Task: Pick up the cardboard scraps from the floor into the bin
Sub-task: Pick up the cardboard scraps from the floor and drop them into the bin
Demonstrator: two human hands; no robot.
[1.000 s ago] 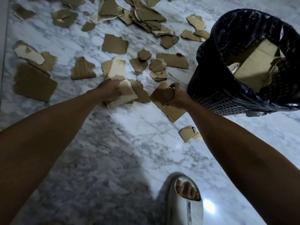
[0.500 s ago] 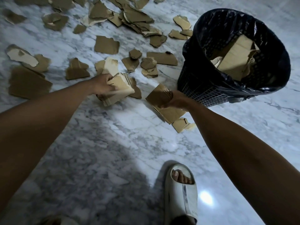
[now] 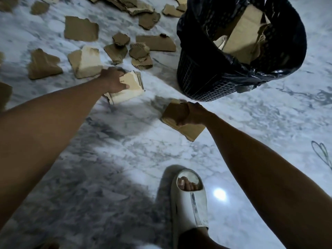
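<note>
My left hand (image 3: 113, 80) grips a stack of pale cardboard scraps (image 3: 128, 90) just above the marble floor. My right hand (image 3: 193, 115) holds a bundle of brown cardboard pieces (image 3: 183, 123) in front of the bin. The black mesh bin (image 3: 206, 81) with a black liner stands at the upper right, with large cardboard pieces (image 3: 242, 36) inside it. Several loose scraps (image 3: 81, 28) lie scattered on the floor beyond my left hand.
My foot in a white slide sandal (image 3: 190, 200) stands at the bottom centre. Marble floor (image 3: 125, 159) stretches between my arms. More scraps (image 3: 155, 43) lie close to the bin's left side, and one piece (image 3: 43, 64) sits at the far left.
Both hands have lifted their cardboard bundles off the floor and drawn them back toward me. The small scrap near my right hand is no longer on the floor. The view has shifted closer.
</note>
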